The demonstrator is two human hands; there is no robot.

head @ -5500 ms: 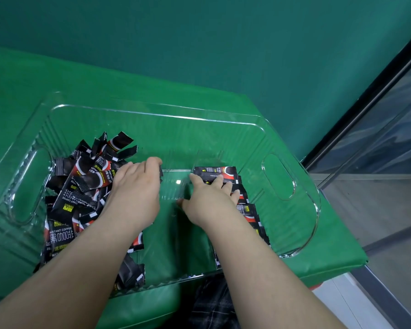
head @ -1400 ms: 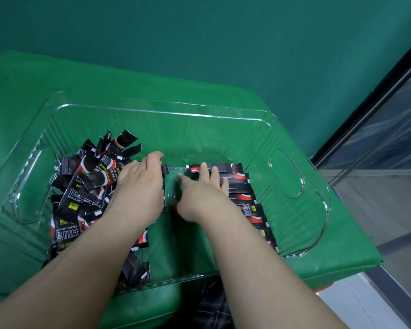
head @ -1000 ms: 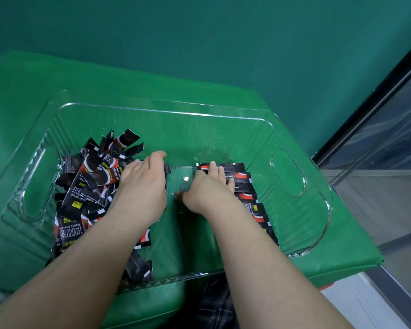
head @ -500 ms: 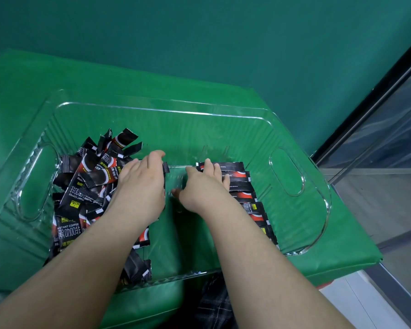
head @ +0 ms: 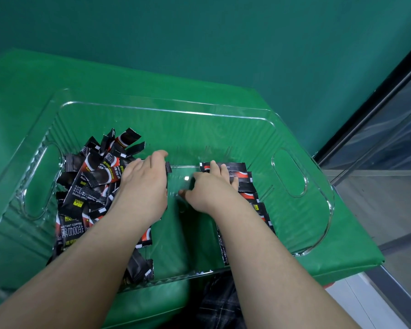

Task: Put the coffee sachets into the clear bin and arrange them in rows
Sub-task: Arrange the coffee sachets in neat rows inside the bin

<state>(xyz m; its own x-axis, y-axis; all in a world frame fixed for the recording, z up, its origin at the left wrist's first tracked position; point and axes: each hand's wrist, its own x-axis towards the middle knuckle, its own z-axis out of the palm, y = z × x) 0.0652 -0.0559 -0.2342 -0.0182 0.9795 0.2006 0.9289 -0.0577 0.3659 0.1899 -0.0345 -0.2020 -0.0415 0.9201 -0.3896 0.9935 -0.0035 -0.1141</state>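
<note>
Coffee sachets (head: 243,186) lie inside the clear bin (head: 301,233), a neat row at right with long axes running left-right under the flat right hand (head: 211,188), while the flat left hand (head: 144,188) presses a jumbled pile (head: 86,193).

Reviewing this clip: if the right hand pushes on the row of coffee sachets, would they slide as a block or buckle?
The row of coffee sachets lies flat and overlapping under the right hand, so it probably shifts unevenly rather than as a block. The clear bin floor looks smooth, so they likely slide easily. Bent sachets in the loose pile suggest floppy, light packets.
</note>
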